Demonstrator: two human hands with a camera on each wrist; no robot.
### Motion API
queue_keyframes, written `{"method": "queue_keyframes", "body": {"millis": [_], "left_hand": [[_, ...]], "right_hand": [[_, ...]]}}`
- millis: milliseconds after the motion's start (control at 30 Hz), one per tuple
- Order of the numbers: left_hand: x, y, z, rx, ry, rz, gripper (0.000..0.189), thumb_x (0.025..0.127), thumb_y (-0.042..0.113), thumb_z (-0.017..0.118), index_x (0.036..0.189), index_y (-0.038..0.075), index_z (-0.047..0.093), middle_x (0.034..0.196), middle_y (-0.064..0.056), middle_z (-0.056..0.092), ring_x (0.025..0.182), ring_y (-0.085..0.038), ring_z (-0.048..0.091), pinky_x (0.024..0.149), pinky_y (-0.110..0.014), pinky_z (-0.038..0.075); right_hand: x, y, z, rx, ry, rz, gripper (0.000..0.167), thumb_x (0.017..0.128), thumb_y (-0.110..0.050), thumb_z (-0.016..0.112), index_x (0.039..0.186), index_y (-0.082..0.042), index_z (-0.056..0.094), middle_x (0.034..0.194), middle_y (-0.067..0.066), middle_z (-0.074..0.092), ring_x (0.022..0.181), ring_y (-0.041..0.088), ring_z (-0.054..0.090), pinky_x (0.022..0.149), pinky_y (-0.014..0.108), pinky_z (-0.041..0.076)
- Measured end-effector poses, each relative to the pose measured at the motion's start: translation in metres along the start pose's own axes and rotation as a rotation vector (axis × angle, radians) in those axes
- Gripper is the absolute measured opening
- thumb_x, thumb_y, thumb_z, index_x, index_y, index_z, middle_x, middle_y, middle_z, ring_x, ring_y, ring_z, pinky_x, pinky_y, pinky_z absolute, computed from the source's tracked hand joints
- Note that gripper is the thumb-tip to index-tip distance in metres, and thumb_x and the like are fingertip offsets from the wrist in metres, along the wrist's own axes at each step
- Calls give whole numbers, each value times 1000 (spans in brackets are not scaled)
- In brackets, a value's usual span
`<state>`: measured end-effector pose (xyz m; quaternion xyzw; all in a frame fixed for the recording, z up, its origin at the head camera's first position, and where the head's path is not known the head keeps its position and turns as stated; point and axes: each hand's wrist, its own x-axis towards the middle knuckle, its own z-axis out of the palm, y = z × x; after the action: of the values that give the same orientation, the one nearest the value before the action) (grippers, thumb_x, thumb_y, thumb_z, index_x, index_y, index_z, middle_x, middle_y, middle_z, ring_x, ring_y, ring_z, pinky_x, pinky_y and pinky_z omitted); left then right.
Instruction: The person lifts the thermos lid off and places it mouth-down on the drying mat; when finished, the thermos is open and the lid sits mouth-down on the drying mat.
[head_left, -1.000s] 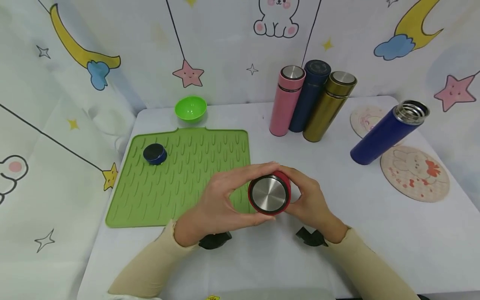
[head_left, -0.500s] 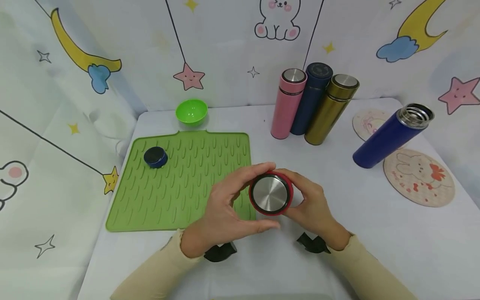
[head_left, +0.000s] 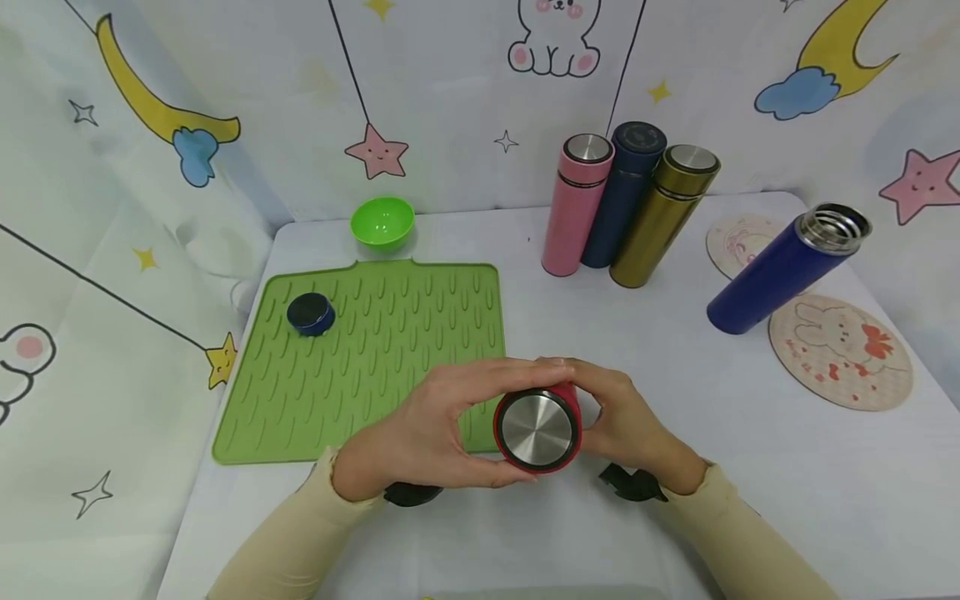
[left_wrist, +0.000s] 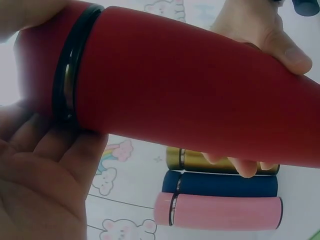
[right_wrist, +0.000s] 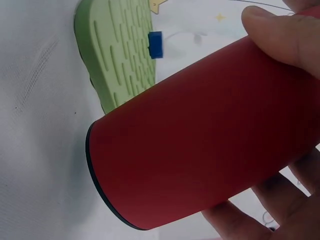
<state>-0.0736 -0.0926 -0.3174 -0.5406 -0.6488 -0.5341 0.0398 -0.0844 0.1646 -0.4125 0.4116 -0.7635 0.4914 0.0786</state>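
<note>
Both hands hold a red thermos (head_left: 536, 429) with a brushed steel disc on its cap. My left hand (head_left: 431, 429) grips around the cap end, thumb on the near side and fingers over the far side. In the left wrist view a black ring (left_wrist: 75, 60) marks the seam between cap and red body (left_wrist: 190, 85). My right hand (head_left: 630, 421) wraps the body lower down. The right wrist view shows the thermos base (right_wrist: 117, 180) tilted, above the white table. An uncapped blue thermos (head_left: 780, 275) stands to the right; a dark blue cap (head_left: 311, 313) lies on the green mat (head_left: 360, 375).
Pink (head_left: 573, 217), navy (head_left: 618, 208) and gold (head_left: 660, 229) thermoses, all capped, stand together at the back. A green bowl (head_left: 382, 223) sits behind the mat. Two round printed coasters lie at the right, a rabbit coaster (head_left: 847, 358) nearer and a pink one (head_left: 727, 242) behind.
The red thermos and both hands have come nearer the body. Half a second ago my left thumb stood away from the cap; now it is back against it.
</note>
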Motion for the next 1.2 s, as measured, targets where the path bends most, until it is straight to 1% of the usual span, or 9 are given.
{"method": "queue_keyframes", "body": {"millis": [100, 200, 400, 600, 767, 867, 967, 1067, 1200], "left_hand": [[0, 0, 2, -2, 34, -26, 75, 77, 7, 91, 141, -8, 56, 141, -23, 64, 134, -26, 63, 113, -40, 53], [1, 0, 5, 6, 121, -64, 76, 74, 3, 92, 140, -7, 57, 138, -23, 66, 129, -27, 67, 109, -39, 56], [2, 1, 10, -1, 309, -85, 78, 67, -1, 95, 137, -7, 61, 133, -21, 69, 123, -24, 69, 103, -39, 60], [-3, 2, 0, -15, 398, -109, 79, 66, 0, 95, 137, -7, 60, 135, -25, 68, 122, -20, 68, 102, -35, 60], [-19, -20, -16, 56, 496, -285, 78, 66, -7, 93, 138, -2, 62, 134, -23, 68, 120, -15, 67, 102, -27, 58], [-33, -37, -28, 87, 556, -402, 75, 68, -10, 90, 137, 3, 64, 134, -19, 68, 118, -13, 66, 98, -22, 58], [-47, -49, -41, 126, 605, -501, 72, 70, -10, 89, 136, 4, 65, 134, -16, 69, 116, -13, 66, 93, -18, 57], [-59, -62, -55, 214, 627, -614, 68, 73, -3, 91, 136, 6, 66, 131, -14, 70, 114, -15, 66, 90, -12, 55], [-72, -80, -72, 323, 610, -790, 65, 77, 7, 91, 136, 8, 65, 131, -13, 71, 120, -21, 68, 93, -11, 54]], "right_hand": [[-1, -1, 0, -26, 25, 14, 67, 86, -39, 84, 140, -5, 62, 132, 8, 71, 127, 10, 64, 110, 18, 51], [-2, -2, 1, -71, 69, 57, 67, 84, -31, 87, 140, -3, 62, 130, 11, 71, 125, 10, 65, 109, 17, 50], [-2, -5, 1, -145, 144, 133, 83, 64, -1, 96, 140, -4, 62, 129, 11, 72, 123, 12, 65, 110, 16, 49], [-9, -3, -4, -186, 199, 187, 85, 61, -1, 98, 139, -6, 64, 129, 11, 72, 125, 6, 64, 110, 14, 48], [-24, -2, -18, -227, 319, 339, 81, 59, 3, 98, 133, -5, 66, 125, 8, 74, 120, -8, 61, 99, 7, 49], [-34, 0, -30, -266, 392, 437, 80, 60, 3, 98, 133, -4, 65, 125, -9, 71, 114, -13, 60, 94, 3, 49], [-42, 5, -43, -285, 458, 489, 82, 62, 3, 97, 136, -6, 64, 125, -25, 66, 111, -14, 61, 91, 1, 48], [-49, 9, -55, -284, 514, 529, 81, 64, 4, 96, 137, -7, 63, 125, -30, 64, 110, -14, 62, 90, 1, 49], [-56, 10, -69, -304, 571, 627, 77, 70, 0, 94, 138, -13, 62, 126, -27, 66, 106, -14, 63, 89, 0, 49]]}}
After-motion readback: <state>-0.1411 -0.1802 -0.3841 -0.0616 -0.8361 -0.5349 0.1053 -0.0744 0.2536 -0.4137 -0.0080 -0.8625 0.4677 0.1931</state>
